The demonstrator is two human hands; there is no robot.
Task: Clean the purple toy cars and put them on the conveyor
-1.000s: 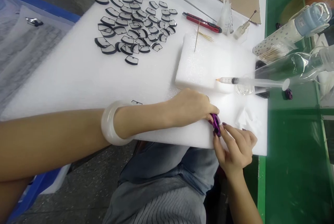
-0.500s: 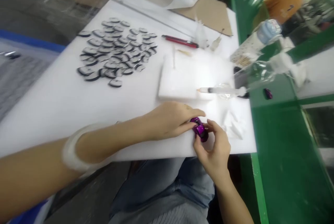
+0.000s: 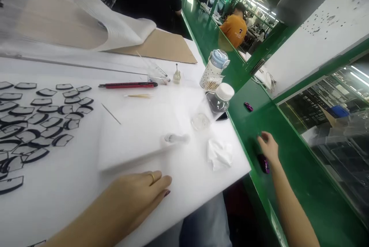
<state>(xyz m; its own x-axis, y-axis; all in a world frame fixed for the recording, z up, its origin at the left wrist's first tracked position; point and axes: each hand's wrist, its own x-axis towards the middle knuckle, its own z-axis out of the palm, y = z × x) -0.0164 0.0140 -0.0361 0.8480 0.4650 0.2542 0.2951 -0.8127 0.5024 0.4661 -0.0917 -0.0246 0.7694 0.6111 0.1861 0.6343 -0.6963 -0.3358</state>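
Left hand (image 3: pixel 138 197) is empty, fingers loosely extended. Right hand (image 3: pixel 269 148) curls beside 1 purple car (image 3: pixel 263 164); grip contents cannot be told. Crumpled tissue (image 3: pixel 219 154) lies between them.

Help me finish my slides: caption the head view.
Right hand beside a purple toy car, left hand over white foam.

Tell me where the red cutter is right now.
In the head view, the red cutter lies left of centre on the white foam, just beyond the thin sticks and right of the black-edged pieces.
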